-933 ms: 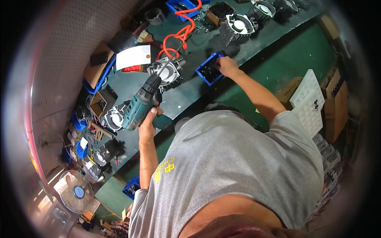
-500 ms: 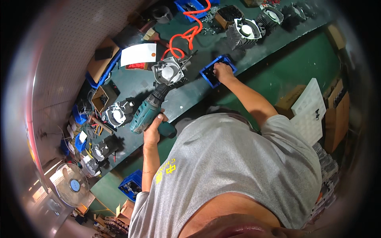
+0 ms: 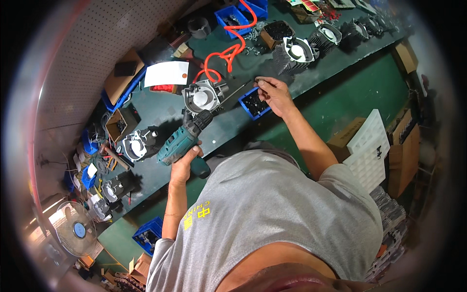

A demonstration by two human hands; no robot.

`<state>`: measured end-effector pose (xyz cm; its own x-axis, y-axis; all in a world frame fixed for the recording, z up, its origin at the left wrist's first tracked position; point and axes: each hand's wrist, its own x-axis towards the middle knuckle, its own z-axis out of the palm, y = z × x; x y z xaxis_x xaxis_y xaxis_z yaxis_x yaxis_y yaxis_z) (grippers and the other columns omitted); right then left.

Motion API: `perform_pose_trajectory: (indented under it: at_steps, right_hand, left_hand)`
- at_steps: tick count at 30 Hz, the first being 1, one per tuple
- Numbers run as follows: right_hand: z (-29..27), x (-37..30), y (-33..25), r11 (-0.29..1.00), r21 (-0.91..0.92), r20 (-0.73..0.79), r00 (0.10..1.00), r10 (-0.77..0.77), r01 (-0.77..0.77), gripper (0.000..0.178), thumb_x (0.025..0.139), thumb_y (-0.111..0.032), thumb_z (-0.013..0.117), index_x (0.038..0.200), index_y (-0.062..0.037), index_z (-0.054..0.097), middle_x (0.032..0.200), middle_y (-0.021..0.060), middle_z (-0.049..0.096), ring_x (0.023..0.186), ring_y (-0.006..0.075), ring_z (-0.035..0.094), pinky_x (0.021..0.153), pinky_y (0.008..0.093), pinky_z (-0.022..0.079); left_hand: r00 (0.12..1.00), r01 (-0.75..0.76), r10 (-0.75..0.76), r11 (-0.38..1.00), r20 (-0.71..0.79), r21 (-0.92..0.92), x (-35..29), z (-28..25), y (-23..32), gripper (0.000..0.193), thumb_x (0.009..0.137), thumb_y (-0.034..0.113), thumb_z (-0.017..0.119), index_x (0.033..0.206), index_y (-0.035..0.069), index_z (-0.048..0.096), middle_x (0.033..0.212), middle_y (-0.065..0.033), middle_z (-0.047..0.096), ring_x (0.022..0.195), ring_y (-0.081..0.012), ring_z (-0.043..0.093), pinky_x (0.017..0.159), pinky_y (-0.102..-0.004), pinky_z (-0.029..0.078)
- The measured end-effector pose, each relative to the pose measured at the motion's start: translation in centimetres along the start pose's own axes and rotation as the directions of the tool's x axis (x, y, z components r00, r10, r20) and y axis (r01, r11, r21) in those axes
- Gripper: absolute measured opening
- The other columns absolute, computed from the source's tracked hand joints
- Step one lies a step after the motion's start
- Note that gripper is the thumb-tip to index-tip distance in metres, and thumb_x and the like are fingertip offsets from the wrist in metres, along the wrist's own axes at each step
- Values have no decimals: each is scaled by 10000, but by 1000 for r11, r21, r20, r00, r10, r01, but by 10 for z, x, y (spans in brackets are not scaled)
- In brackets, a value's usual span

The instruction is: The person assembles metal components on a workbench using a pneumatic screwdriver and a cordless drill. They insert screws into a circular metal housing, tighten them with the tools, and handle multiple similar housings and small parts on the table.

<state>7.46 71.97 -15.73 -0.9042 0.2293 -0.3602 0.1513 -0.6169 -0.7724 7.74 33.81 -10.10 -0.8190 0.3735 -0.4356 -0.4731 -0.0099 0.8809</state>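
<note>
My left hand [image 3: 182,164] is wrapped round the handle of a teal cordless drill [image 3: 176,145]. A long thin bit [image 3: 234,92] reaches from its black chuck up and to the right. At the bit's tip, the thumb and fingers of my right hand [image 3: 275,95] are pinched together; what is between them is too small to make out. Just below that hand lies a blue bin [image 3: 253,117] of small dark parts. Behind the chuck stands a silver metal housing [image 3: 201,97] with a round pale centre.
Similar housings [image 3: 297,50] stand along the green bench to the right, with another housing [image 3: 138,144] at the left. An orange coiled hose [image 3: 228,52] crosses the back. White paper [image 3: 166,74] lies by it. A fan [image 3: 77,228] stands at lower left, cartons [image 3: 404,158] at right.
My right hand has come up out of the blue bin and moved to the bit's tip, fingers pinched. The drill stays in my left hand, and the whole view has shifted slightly.
</note>
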Motion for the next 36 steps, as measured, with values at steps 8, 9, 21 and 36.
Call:
perform_pose_trajectory:
  at_steps: [8, 9, 21, 36]
  right_hand:
    - [14, -2, -13, 1000, 10, 76, 997, -14, 13, 223, 972, -111, 711, 1164, 3, 708, 980, 72, 726, 730, 90, 624, 618, 235, 515]
    - [14, -1, -12, 1000, 10, 82, 997, -14, 14, 221, 972, -112, 711, 1162, 2, 710, 973, 71, 726, 725, 91, 622, 614, 234, 510]
    - [6, -7, -33, 986, -163, 196, 978, 69, -37, 213, 981, -124, 704, 1143, 12, 712, 941, 98, 726, 701, 86, 605, 594, 233, 506]
    - [3, -15, -36, 976, -206, 178, 979, 103, -65, 215, 966, -135, 720, 1138, -6, 714, 912, 75, 714, 664, 77, 579, 587, 217, 474]
  left_hand:
    - [999, 7, -7, 1000, 31, 9, 3, 1, 4, 316, 874, 179, 776, 1126, 16, 680, 961, -66, 695, 808, -170, 652, 781, -329, 523]
    - [999, 18, -19, 1000, 31, 16, 3, 1, 5, 319, 873, 181, 779, 1129, 19, 681, 966, -65, 695, 809, -170, 652, 781, -330, 523]
    - [995, -40, 33, 997, 96, 72, 4, -12, 33, 372, 849, 210, 818, 1137, 16, 684, 997, -67, 708, 786, -175, 656, 737, -331, 546]
    - [988, -58, 43, 993, 149, 99, 3, -9, 39, 324, 862, 267, 808, 1034, 44, 648, 846, -58, 663, 789, -183, 637, 741, -339, 509]
